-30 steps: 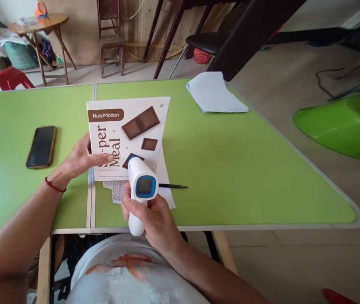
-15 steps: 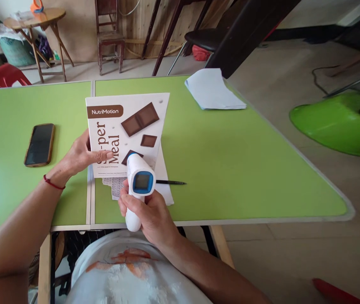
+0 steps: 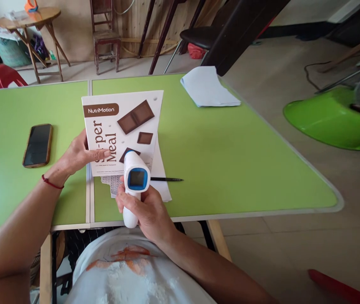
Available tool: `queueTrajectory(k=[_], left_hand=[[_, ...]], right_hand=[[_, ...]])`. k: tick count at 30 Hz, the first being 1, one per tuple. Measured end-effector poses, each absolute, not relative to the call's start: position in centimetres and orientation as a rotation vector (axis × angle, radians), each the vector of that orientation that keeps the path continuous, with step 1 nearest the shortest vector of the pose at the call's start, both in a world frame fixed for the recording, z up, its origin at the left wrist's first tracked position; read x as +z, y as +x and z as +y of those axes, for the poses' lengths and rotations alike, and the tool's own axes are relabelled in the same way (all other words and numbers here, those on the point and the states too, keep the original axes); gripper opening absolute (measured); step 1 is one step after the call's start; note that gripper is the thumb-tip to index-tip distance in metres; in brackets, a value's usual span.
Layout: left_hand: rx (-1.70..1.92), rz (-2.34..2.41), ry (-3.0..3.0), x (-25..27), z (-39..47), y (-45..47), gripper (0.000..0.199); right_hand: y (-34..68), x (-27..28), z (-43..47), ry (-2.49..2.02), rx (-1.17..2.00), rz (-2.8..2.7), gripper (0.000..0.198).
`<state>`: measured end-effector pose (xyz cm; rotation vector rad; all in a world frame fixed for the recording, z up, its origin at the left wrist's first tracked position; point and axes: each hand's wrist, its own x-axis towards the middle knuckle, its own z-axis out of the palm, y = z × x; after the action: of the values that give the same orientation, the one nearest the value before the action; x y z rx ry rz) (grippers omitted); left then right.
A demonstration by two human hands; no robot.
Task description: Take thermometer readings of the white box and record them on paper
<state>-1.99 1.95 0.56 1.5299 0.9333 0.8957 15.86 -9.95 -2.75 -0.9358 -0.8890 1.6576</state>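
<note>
My left hand [image 3: 83, 153] grips the left edge of a white box [image 3: 113, 143] printed "NutriMotion" with brown chocolate pieces, thumb across its front. The box is held up, tilted, its face toward me. In my right hand [image 3: 146, 207] is a white and blue infrared thermometer [image 3: 135, 166], fingers wrapped round its handle. Its nose overlaps the lower part of the box in my view; whether they touch I cannot tell. The thermometer's small screen [image 3: 137, 179] faces me and looks dark. Behind the box lie white sheets [image 3: 163, 185], a written paper scrap [image 3: 112, 183] and a black pen [image 3: 167, 179], partly hidden.
A phone [image 3: 37, 145] in a brown case lies on the left of the green folding table [image 3: 230, 160]. A stack of white paper [image 3: 209, 88] rests near the far edge. Beyond stand a wooden chair [image 3: 105, 40], a round table [image 3: 37, 17] and a green chair [image 3: 322, 120].
The whole view has shifted slightly, so things appear a little further left. Both hands keep the same hold on the box and the thermometer.
</note>
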Motion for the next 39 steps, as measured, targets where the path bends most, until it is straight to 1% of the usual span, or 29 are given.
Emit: queueTrajectory(k=[10, 25, 39], left_hand=[[0.871, 0.924, 1.548, 0.41, 2.22, -2.29, 0.06], [0.855, 0.932, 1.548, 0.26, 2.2, -2.51, 0.054], [0.867, 0.954, 1.523, 0.58, 2.12, -2.42, 0.061]], right_hand=[[16.03, -2.3, -9.95, -0.929, 1.668, -0.885, 0.026], [16.07, -2.5, -9.98, -0.948, 1.662, -0.9, 0.024], [16.03, -2.47, -9.9, -0.91, 1.676, -0.881, 0.024]])
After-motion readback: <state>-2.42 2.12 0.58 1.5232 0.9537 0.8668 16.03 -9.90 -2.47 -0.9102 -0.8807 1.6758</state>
